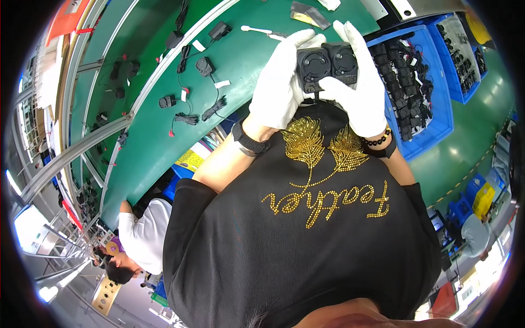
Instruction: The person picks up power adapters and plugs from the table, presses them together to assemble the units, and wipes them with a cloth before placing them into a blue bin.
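Two black power adapters, the left one (314, 64) and the right one (344, 59), are held side by side over the green bench edge, in front of my chest. Each shows a round recess on its upward face. My white-gloved left hand (277, 81) is closed round their left side, its fingers partly hidden behind them. My right hand (361, 85), gloved too, grips the right side, with its thumb across the lower front. A short cable hangs below the adapters. Beside my left hand, several black adapters with coiled cords, one of them an adapter (204, 66), lie on the bench.
A blue bin (440, 117) at the right holds rows of black adapters; another blue bin (465, 97) stands beyond it. A white brush-like tool (257, 29) and a plastic bag (309, 15) lie at the back. A metal rail (158, 82) crosses the left; a co-worker (145, 235) sits at lower left.
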Demonstrator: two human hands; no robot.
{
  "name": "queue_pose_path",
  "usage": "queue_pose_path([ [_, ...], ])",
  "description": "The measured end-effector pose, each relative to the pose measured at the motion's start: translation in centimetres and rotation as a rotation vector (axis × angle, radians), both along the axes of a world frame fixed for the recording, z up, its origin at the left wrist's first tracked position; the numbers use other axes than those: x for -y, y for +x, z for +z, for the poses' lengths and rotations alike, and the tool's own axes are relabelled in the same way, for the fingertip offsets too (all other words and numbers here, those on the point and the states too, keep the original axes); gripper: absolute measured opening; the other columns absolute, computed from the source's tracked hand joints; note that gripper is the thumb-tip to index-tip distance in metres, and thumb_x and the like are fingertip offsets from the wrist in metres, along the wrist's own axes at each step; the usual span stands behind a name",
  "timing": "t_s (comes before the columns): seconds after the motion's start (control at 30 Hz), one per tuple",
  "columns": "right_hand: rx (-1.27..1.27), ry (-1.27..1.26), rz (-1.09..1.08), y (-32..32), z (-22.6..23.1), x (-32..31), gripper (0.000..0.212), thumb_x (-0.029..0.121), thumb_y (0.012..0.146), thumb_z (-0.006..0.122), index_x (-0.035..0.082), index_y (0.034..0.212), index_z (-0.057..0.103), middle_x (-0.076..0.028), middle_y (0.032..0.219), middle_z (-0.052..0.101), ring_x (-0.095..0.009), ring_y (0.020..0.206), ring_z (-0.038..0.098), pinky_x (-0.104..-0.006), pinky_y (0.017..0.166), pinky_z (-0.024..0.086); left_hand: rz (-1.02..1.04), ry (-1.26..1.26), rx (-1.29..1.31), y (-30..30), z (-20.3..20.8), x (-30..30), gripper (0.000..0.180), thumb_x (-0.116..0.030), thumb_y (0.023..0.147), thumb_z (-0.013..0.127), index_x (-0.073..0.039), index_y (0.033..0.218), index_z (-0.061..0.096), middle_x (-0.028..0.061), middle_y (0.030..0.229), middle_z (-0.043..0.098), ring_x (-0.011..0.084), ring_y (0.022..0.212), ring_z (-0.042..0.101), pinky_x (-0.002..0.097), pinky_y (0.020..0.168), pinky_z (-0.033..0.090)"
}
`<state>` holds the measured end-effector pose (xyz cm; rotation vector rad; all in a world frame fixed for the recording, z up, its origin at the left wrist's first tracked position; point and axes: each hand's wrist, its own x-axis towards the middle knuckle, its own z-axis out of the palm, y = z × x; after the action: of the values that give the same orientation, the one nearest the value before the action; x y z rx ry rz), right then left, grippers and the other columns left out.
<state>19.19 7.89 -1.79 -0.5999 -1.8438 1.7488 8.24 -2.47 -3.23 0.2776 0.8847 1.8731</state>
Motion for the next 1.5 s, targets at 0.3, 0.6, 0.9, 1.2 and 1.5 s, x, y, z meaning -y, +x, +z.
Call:
queue_pose_path([
  [0.3,-0.027,-0.146,-0.074,0.0,-1.5,-0.1,0.076,0.001,0.069,0.069,0.003,0.137,0.036,-0.013,0.124,0.054,-0.017,0.104,0.056,-0.0271,0.089,0.047,-0.091,-0.067,-0.118,0.2,1.8,0.5,0.046,-0.026,0.098,0.041,-0.003,0.137,0.031,0.0143,0.128,0.046,0.0234,0.112,0.053,0.0405,0.086,0.053],
  [0.6,0.089,-0.060,-0.080,0.2,0.6,-0.6,0.073,-0.005,0.072,0.063,0.004,0.138,0.035,-0.012,0.124,0.054,-0.012,0.100,0.056,-0.0239,0.085,0.048,-0.186,-0.367,-0.637,-1.2,2.2,1.0,0.046,-0.018,0.094,0.045,-0.002,0.136,0.038,0.0031,0.092,0.047,0.0100,0.075,0.048,0.0252,0.081,0.050],
  [0.9,0.232,-0.106,-0.075,0.5,1.9,-1.2,0.067,0.000,0.073,0.063,0.005,0.136,0.039,-0.010,0.117,0.058,-0.011,0.088,0.059,-0.0238,0.080,0.050,-0.209,-0.242,-0.415,-1.0,2.7,1.0,0.054,-0.009,0.088,0.049,0.001,0.138,0.032,0.0116,0.121,0.053,0.0093,0.084,0.053,0.0224,0.079,0.047],
  [1.2,0.284,0.320,-0.114,0.8,1.8,-0.9,0.066,0.001,0.072,0.063,0.008,0.134,0.042,-0.011,0.119,0.059,-0.014,0.096,0.059,-0.0263,0.085,0.048,-0.277,-0.260,-0.515,-1.7,1.8,1.3,0.057,-0.006,0.086,0.053,0.001,0.138,0.032,0.0122,0.128,0.047,0.0102,0.088,0.052,0.0246,0.080,0.049],
  [1.5,0.168,0.256,-0.149,1.0,0.5,-0.3,0.074,0.002,0.069,0.067,0.006,0.137,0.038,-0.011,0.121,0.057,-0.016,0.100,0.057,-0.0273,0.088,0.046,-0.205,-0.268,-0.436,-1.0,1.5,1.3,0.060,-0.017,0.087,0.058,0.002,0.138,0.033,0.0117,0.131,0.044,0.0103,0.101,0.049,0.0234,0.083,0.046],
])
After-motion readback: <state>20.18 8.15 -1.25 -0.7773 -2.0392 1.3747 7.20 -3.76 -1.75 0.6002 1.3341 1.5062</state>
